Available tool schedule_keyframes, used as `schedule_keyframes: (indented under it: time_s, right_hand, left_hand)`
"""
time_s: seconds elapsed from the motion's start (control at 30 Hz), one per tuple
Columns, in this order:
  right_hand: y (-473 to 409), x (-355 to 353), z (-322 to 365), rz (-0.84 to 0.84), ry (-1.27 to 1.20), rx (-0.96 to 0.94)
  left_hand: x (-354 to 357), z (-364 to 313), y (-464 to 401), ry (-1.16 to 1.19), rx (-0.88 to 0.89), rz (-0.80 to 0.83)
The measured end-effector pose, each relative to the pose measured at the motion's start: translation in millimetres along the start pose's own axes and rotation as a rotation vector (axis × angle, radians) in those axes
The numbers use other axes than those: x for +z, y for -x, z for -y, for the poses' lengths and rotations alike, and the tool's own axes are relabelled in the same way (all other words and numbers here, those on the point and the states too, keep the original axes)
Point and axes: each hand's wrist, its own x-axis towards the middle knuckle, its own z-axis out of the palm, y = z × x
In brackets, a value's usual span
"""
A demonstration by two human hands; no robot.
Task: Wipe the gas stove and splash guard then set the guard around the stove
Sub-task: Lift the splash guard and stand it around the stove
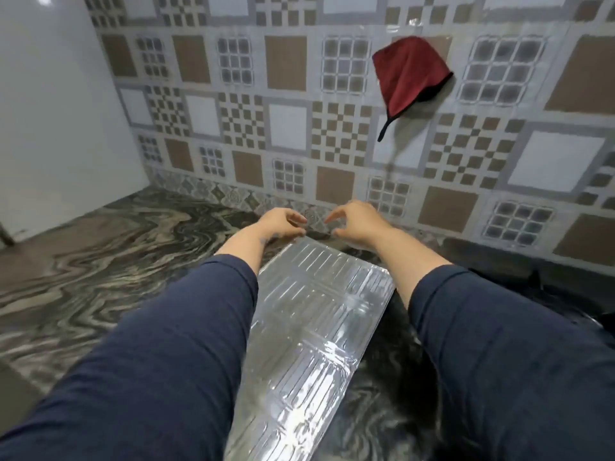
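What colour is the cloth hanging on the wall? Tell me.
The cloth is dark red with a black edge and black strap, seen in the head view.

My sleeves hide the foil guard's long sides; its near end runs off at six o'clock. The stove at three o'clock is mostly hidden.

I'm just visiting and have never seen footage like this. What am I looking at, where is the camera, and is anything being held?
There is no machine here: a person wears one camera on the head, looking forward and down along both blue-sleeved arms. The left hand and right hand reach toward the far end of a silvery ribbed foil splash guard, which lies flat on the swirled grey marble counter. Their fingers are curled close together there, but whether they actually pinch the guard's edge is hard to tell. On the patterned tiled wall hangs a dark red cloth. The dark shape at the right edge is too unclear to name.
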Motion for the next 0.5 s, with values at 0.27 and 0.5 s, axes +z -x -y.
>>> schedule_keyframes:
  time_s: [0.27, 0.5]
  right_hand:
    - [43.0, 126.8, 63.3, 0.374, 0.029, -0.158]
    - [51.2, 220.5, 126.8, 0.522, 0.063, -0.380]
  left_hand:
    - [16.7, 131.4, 97.1, -0.116, -0.300, -0.062]
    - [29.9, 243.8, 161.4, -0.220, -0.556, -0.134]
